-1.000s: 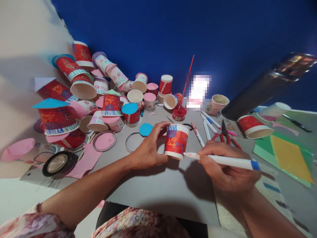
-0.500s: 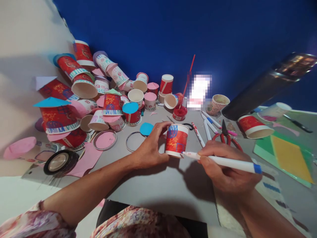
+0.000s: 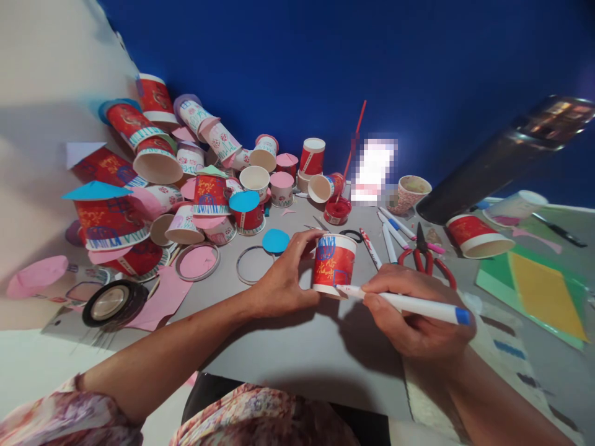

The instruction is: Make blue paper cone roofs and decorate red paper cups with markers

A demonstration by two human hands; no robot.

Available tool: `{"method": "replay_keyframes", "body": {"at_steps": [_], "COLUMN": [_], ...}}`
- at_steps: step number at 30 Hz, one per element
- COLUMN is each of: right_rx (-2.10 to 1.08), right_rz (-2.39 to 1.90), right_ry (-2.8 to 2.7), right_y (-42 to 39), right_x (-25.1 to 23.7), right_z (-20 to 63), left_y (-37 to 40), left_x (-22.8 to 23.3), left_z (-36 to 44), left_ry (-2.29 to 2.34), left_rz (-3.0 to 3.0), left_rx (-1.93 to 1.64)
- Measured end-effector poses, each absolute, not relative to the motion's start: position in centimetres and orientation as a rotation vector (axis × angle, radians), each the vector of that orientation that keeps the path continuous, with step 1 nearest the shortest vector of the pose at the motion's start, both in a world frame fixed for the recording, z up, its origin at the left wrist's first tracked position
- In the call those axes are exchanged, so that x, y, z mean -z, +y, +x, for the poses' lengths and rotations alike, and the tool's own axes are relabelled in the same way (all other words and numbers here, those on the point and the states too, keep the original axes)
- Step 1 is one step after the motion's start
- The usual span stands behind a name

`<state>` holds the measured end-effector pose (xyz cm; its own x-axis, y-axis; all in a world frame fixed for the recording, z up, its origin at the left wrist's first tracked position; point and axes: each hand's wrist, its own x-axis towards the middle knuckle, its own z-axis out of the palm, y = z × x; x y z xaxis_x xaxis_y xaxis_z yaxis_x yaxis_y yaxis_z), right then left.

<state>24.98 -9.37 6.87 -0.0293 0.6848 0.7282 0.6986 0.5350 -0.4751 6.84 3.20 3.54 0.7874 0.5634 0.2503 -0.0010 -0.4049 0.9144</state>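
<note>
Your left hand (image 3: 283, 282) grips a red paper cup (image 3: 333, 265) standing upside down on the grey table (image 3: 297, 353). Your right hand (image 3: 413, 313) holds a white marker (image 3: 409, 303), its tip touching the cup's lower rim. Red scissors (image 3: 427, 257) lie just beyond; decorated cups (image 3: 186, 179) crowd the table's far left corner.

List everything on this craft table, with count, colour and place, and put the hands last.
held paper cup: one, red with blue marks, upside down at table centre
marker: one, white with blue end, tip at the held cup's lower edge
decorated cups: a heap, too many to count, red, white and pink, far left
loose markers: several, white, behind the held cup
scissors: one pair, red handles, right of the loose markers
tape roll: one, dark, near left
coloured sheets: green and yellow, far right
left hand: steadies the held paper cup
right hand: grips the marker
</note>
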Motion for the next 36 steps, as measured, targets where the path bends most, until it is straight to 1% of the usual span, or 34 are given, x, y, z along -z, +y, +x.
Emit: {"method": "replay_keyframes", "body": {"at_steps": [11,15,21,29,36], "right_rx": [-0.03,0.016,0.132,0.081,0.09], "right_rz": [-1.14,-1.173,-1.202,-1.202,-1.205], "right_ry": [-1.657,-1.655,-1.488,-1.603,-1.694], "right_y": [-9.7,-9.8,-10.0,-9.8,-9.4], "right_x": [-6.3,-6.3,-6.0,-6.5,-7.0], "right_z": [25.7,25.7,25.8,25.0,24.9], "left_y": [3.2,3.3,3.2,3.1,3.0], "left_x": [-3.5,-3.3,-3.7,-3.7,-3.3], "left_z": [6.9,6.9,6.8,6.9,6.9], "left_ry": [0.404,0.391,0.421,0.46,0.459], "left_rz": [1.741,1.735,1.796,2.006,2.003], "left_rx": [-0.664,-0.674,-0.67,-0.686,-0.696]}}
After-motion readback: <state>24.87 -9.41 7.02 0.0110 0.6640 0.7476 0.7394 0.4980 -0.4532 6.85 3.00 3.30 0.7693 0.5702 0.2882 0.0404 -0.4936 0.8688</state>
